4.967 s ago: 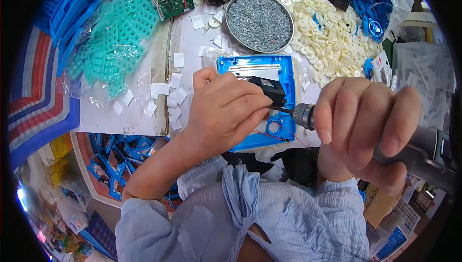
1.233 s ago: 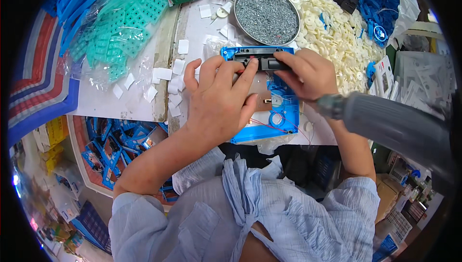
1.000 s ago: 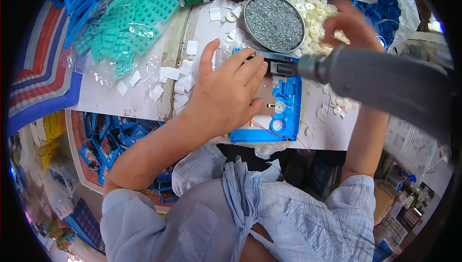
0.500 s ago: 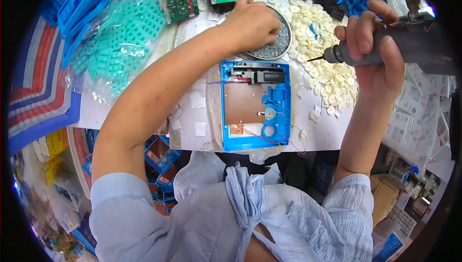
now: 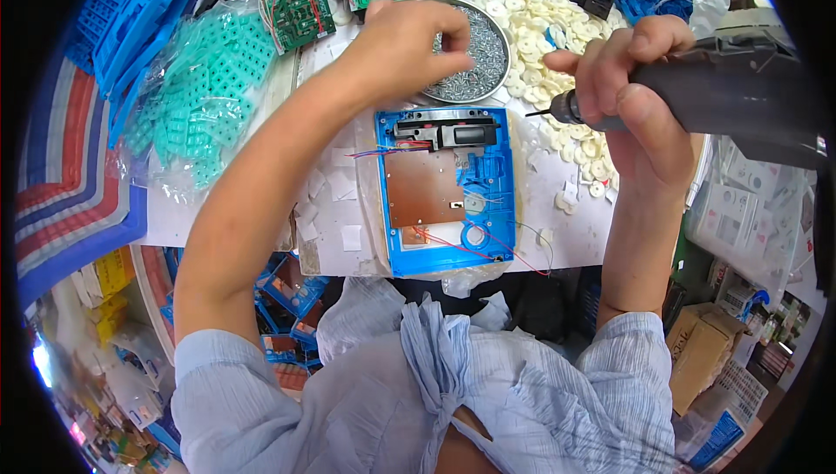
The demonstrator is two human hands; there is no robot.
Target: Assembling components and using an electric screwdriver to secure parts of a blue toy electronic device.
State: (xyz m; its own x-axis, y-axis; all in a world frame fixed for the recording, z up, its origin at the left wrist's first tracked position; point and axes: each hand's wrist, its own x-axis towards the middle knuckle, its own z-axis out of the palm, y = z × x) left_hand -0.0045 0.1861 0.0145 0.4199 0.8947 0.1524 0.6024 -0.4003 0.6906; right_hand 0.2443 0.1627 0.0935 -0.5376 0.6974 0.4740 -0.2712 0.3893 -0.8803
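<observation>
2 bare forearms extended forward, left hand with fingers curled, right hand gripping firmly

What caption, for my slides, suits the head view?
Left hand over a screw bowl, right hand gripping a power screwdriver.

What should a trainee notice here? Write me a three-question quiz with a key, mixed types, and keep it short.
1. Multiple choice: What does the right hand hold?
A) a green board
B) a power driver
C) a pale disc

2. True or false: The black part lies in the blue case, at the end away from the person.

3. Fill in the blank: The left hand is over the round ____ of small metal parts.

Key: 1. B. 2. True. 3. Bowl.
</observation>
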